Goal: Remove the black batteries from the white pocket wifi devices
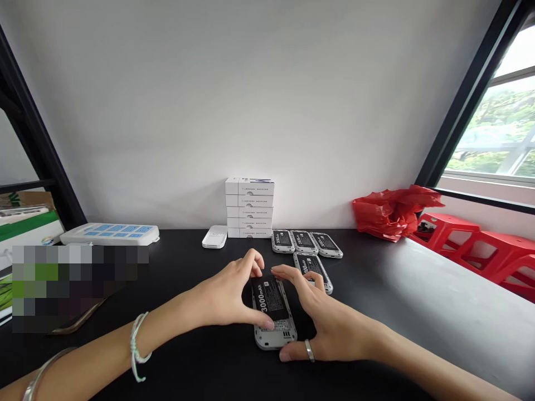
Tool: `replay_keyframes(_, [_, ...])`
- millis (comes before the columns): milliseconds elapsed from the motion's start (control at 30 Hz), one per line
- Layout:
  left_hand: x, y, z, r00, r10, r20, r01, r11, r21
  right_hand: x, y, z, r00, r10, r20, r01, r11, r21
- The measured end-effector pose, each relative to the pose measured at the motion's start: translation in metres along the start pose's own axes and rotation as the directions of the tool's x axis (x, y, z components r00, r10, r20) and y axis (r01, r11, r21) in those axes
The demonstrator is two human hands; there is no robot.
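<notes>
Black 3000mAh battery (270, 298) lies in a grey-white handset casing (275, 336) on the black bench (376, 289), its edges grasped between the left hand (225, 295) and right hand (330, 326). Just beyond lie another handset (313, 272), then a row of three handsets (304, 242), beside stacked white boxes (249, 208).

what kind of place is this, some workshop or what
Probably a small electronics assembly or packing workspace. A black 3000mAh battery sits in a grey device under the left hand and right hand, similar devices lie on the black bench, and white boxes stand stacked behind them.
</notes>
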State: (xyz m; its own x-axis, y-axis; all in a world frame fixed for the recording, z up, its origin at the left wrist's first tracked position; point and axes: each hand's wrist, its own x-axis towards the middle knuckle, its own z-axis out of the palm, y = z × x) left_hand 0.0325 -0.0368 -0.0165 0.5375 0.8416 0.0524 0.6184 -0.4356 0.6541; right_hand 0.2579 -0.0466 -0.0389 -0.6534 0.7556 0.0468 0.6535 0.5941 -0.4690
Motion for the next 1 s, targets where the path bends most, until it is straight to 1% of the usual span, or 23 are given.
replay_keyframes(200, [-0.003, -0.01, 0.009, 0.999, 0.031, -0.007, -0.031, 0.997, -0.065, 0.0, 0.0, -0.001, 0.999, -0.033, 0.012, 0.033, 0.999, -0.023])
replay_keyframes(333, [-0.002, -0.011, 0.012, 0.999, 0.043, -0.004, -0.043, 0.993, -0.112, 0.001, -0.002, -0.002, 0.999, -0.045, 0.016, 0.045, 0.999, -0.019])
replay_keyframes(500, [0.0, -0.01, 0.014, 0.999, 0.014, -0.046, -0.019, 0.993, -0.118, 0.001, -0.003, -0.002, 0.997, -0.076, 0.008, 0.076, 0.997, -0.014])
replay_keyframes(633, [0.0, -0.012, 0.017, 0.998, -0.03, -0.06, 0.021, 0.99, -0.141, 0.001, -0.002, -0.001, 0.999, -0.047, 0.002, 0.047, 0.999, 0.003])
replay_keyframes(800, [0.001, -0.016, 0.022, 0.993, -0.018, -0.121, -0.001, 0.988, -0.154, 0.001, -0.002, -0.002, 0.999, -0.048, 0.001, 0.048, 0.999, 0.004])
replay_keyframes(900, [-0.001, -0.012, 0.02, 0.995, -0.018, -0.101, 0.005, 0.992, -0.127, 0.002, -0.002, -0.001, 0.998, -0.059, -0.006, 0.059, 0.998, 0.0])
replay_keyframes(1000, [-0.007, -0.005, 0.018, 0.996, -0.02, -0.082, 0.019, 1.0, -0.01, 0.004, -0.001, 0.0, 0.997, -0.071, -0.02, 0.071, 0.997, -0.008])
